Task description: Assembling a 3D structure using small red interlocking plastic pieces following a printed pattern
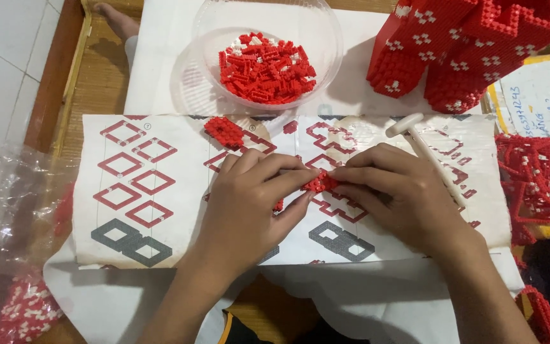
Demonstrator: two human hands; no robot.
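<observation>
Over the middle of the instruction sheet (160,191), the left hand (249,197) and the right hand (396,191) meet fingertip to fingertip, both pinching a small red brick piece (320,183) between thumbs and forefingers. The piece sits just above the paper, on a printed red diagram, and is partly hidden by the fingers. A few more red bricks (279,206) peek out under the left hand's fingers. Farther up the sheet lies a small flat red block (224,132), apart from both hands. Just beyond the right hand rests a white mallet (423,144), its handle running under the wrist side of that hand. Above the sheet stands a clear plastic bowl (326,38) holding a heap of loose red and white bricks (267,69). At the upper right rises a large red brick model (466,44) with white dots, and at the right edge lies a tangle of red lattice pieces (539,178).
</observation>
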